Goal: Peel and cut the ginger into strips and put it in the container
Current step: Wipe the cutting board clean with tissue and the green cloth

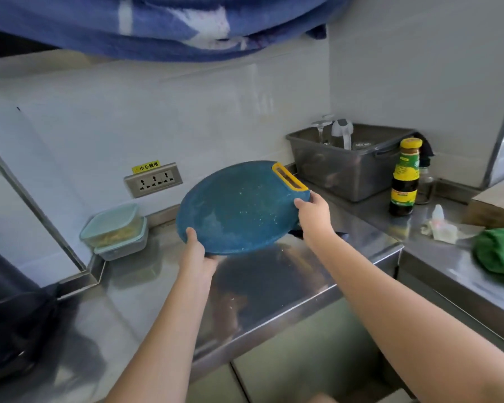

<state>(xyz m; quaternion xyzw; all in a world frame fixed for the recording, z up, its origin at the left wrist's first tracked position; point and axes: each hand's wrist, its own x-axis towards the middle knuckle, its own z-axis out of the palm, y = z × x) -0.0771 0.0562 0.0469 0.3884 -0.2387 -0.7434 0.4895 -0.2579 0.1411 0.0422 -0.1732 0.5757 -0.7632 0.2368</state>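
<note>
Both hands (198,248) (312,210) grip cutting board (239,210) at opposite edges.

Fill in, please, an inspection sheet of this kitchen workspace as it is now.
Surface: stainless steel counter, shiny.
Job's things: round blue cutting board with yellow handle slot, held tilted above the counter; two stacked clear plastic containers by the wall; no ginger or knife seen.
Clutter: grey plastic bin, dark sauce bottle, green cloth.
Grippers: left hand and right hand grip the board's edge.
Cables: nothing seen.
Surroundings: wall socket panel, blue towel overhead.

Stacked containers (114,228) left of board (239,207), bin (346,167) right
</note>
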